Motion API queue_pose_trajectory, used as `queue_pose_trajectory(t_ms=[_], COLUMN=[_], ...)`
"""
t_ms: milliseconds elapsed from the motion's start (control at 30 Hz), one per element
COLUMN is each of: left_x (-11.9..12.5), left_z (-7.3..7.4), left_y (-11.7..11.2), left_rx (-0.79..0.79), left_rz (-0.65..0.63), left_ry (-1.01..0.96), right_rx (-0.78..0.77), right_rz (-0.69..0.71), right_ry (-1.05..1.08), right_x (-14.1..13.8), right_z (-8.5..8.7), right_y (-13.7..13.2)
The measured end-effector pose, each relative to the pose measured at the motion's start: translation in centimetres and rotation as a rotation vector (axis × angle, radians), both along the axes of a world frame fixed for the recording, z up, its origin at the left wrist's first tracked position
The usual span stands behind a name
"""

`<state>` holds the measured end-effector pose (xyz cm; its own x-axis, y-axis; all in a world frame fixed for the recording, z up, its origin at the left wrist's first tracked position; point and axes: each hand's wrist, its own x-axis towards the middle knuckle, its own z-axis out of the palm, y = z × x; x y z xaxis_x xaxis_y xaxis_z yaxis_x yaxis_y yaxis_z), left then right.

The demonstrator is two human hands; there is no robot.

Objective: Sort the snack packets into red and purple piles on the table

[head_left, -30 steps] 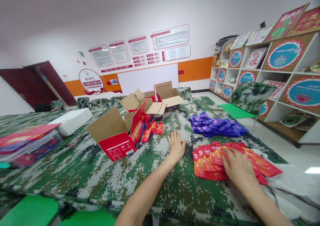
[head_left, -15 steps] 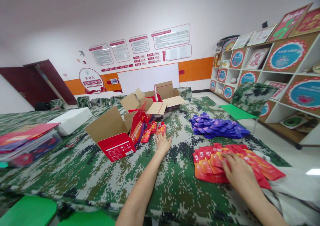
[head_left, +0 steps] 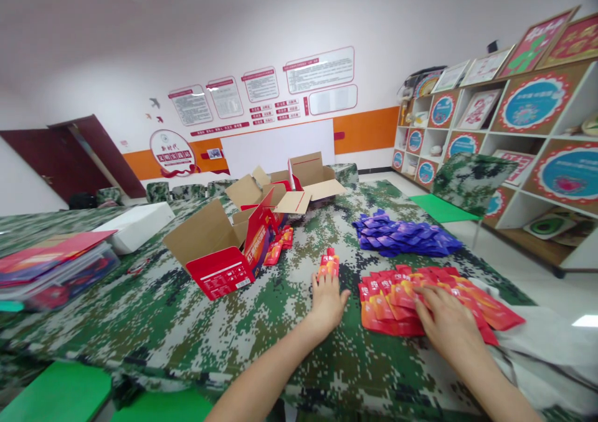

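My left hand point(head_left: 328, 302) lies with outstretched fingers on the lower end of a single red-orange sachet point(head_left: 329, 262), pressing it flat on the table in front of the boxes. To the right, my right hand point(head_left: 446, 316) rests on a spread of overlapping red-orange sachets point(head_left: 390, 297), its thumb apart from the fingers. A few more red sachets point(head_left: 275, 249) lie against the opened red carton point(head_left: 222, 272). Behind the red spread is a heap of purple sachets point(head_left: 404, 235).
More opened cartons point(head_left: 311, 173) stand farther back on the camouflage-cloth table point(head_left: 163, 322). At left are a white box point(head_left: 135, 228) and a clear plastic bin point(head_left: 70, 279) topped with folders. White cloth-like material point(head_left: 546, 341) lies by my right forearm. Shelves point(head_left: 495, 129) line the right wall.
My left hand has slid one red sachet from beside the carton toward me and to the right, closer to the red spread. My right hand has stayed almost still.
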<state>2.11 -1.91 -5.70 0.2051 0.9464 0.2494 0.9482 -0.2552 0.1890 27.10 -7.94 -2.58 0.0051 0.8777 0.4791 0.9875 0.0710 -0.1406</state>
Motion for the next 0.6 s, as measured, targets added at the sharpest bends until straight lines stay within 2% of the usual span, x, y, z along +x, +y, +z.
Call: queue_pose_trajectory(t_ms=[100, 200, 367, 500, 600], left_x=[-0.1, -0.6, -1.0, -0.9, -0.7], left_z=[1.0, 1.0, 0.0, -0.5, -0.8], left_y=[0.9, 2.7, 3.8, 3.1, 2.8], left_rx=[0.045, -0.053, -0.252, -0.24, -0.212], left_rz=[0.165, 0.33, 0.302, 0.306, 0.221], left_ry=[-0.084, -0.19, -0.416, -0.517, -0.718], right_rx=[-0.006, -0.034, -0.055, -0.045, -0.043], right_rz=[0.011, 0.02, 0.046, 0.085, 0.127], right_ry=[0.024, 0.053, 0.112, 0.177, 0.289], right_x=[-0.3, -0.8, -1.5, -2.0, -2.9], right_z=[0.5, 1.0, 1.3, 1.5, 2.0], right_y=[-0.3, -0.5, -0.6, -0.5, 0.1])
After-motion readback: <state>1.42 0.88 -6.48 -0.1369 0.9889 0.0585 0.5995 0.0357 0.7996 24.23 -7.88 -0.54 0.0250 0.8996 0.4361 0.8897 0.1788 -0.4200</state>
